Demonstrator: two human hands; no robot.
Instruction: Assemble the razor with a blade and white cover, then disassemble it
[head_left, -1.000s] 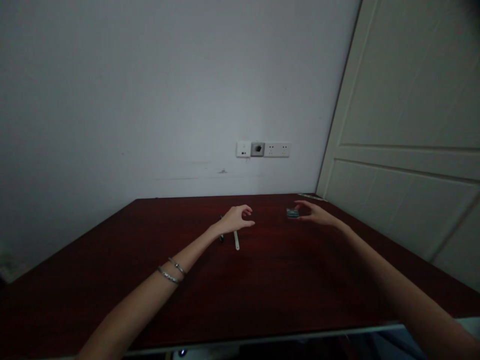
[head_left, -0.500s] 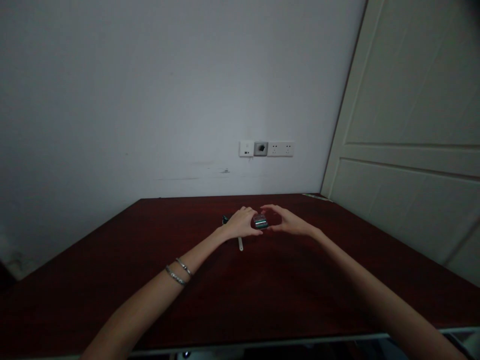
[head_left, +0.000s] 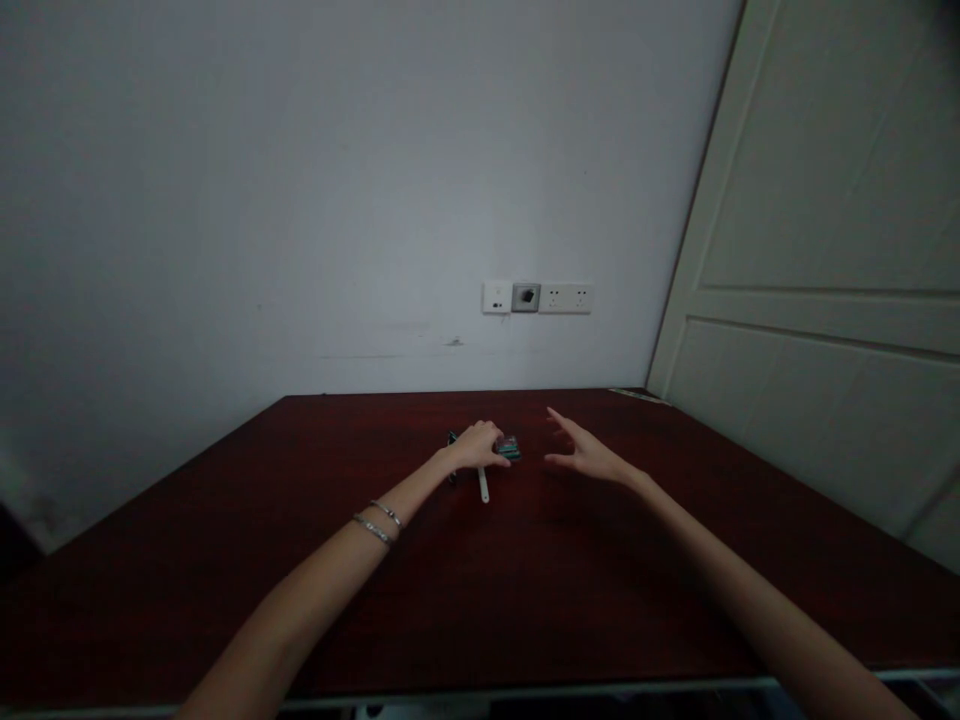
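My left hand reaches over the middle of the table, its thumb and fingers closed around the left side of a small, shiny teal and clear box-like object. Under that hand, a thin white stick with a rounded end points toward me; its far part is hidden. A small black item pokes out left of the hand, too covered to identify. Off to the right, my right hand hovers apart from the teal object, fingers spread and nothing in them.
The dark red table runs back to a pale wall with a row of sockets. A panelled white door stands along the right side. A narrow strip lies at the back right corner.
My right hand has drawn back to the right, away from the teal object, and its fingers have spread. The teal object has shifted slightly left with my left hand.
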